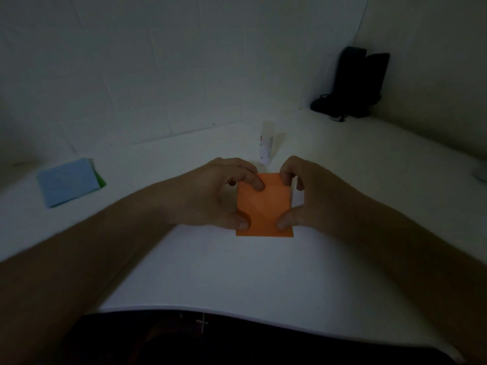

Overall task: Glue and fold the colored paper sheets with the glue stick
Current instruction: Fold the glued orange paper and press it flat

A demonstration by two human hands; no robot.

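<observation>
Pinching the orange paper (264, 206) are both hands (266, 196).

A white counter (237, 280) fills the lower frame. On it: orange paper (264, 206) at centre, a glue stick (266, 146) upright just above, blue paper (67, 181) over green at left, a dark object (353, 85) upper right.

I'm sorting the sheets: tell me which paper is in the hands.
The orange paper, pinched by the left hand and right hand. The blue paper and green paper lie untouched at left.
</observation>
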